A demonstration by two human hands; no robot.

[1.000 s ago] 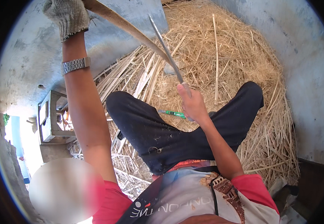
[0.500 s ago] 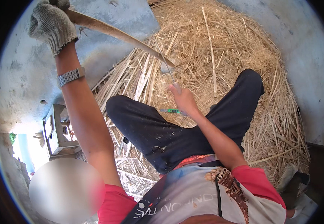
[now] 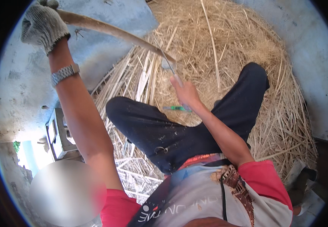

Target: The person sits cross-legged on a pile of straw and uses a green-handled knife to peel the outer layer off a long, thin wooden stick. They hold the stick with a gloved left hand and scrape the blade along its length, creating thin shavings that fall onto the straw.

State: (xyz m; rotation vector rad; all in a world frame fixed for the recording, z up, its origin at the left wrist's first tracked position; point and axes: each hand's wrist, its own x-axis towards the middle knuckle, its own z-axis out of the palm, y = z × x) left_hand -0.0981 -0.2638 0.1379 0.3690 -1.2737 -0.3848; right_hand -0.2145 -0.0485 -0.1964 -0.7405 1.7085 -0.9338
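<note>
My left hand (image 3: 45,28), in a grey knitted glove, is raised at the upper left. Its fingers are closed around one end of a long, curved bamboo strip (image 3: 115,32). The strip slopes down to the right, toward the middle of the straw pile. My right hand (image 3: 187,94) is bare and wrapped round the handle of a knife (image 3: 169,60). The thin blade points up and crosses the strip near its lower end; whether its edge bites in cannot be seen. Below that end shows a small pale block (image 3: 165,65).
Loose straw-like shavings (image 3: 243,45) spread in front of my crossed legs (image 3: 149,125). Longer split strips (image 3: 143,75) lie to the left. A small green tool (image 3: 177,108) lies between my legs. Bluish walls (image 3: 307,56) stand on both sides. A box-like grey object (image 3: 60,136) is at left.
My left hand and the upper end of the bamboo strip have shifted slightly left and up. The knife blade now crosses the strip a little lower along the blade's length.
</note>
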